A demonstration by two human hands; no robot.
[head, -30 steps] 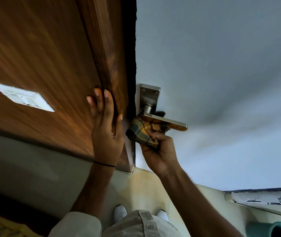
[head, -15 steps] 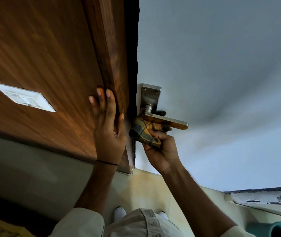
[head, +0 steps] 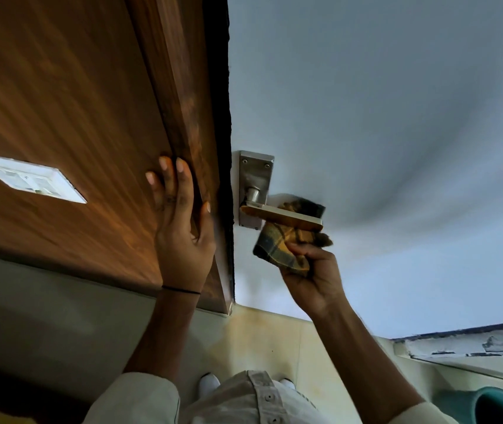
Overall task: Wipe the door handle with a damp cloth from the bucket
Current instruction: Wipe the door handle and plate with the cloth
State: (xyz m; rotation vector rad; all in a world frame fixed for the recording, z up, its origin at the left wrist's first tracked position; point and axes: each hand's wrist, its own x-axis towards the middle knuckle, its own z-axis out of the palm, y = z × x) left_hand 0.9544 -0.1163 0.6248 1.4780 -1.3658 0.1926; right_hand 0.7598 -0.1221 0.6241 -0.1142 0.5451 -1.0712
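A metal lever door handle on a steel backplate is fixed to the pale grey door. My right hand is shut on a yellow-and-dark checked cloth, which is wrapped under and behind the outer half of the lever. My left hand rests flat with fingers apart on the brown wooden frame just left of the handle. Only the rim of a teal bucket shows at the bottom right corner.
A white switch plate sits on the wooden panel at the left. A chipped ledge runs along the lower right. My white shoes stand on a pale tiled floor below the handle.
My right hand has slid the cloth along the lever from the end next to the backplate out toward its free end. The left hand stays on the frame.
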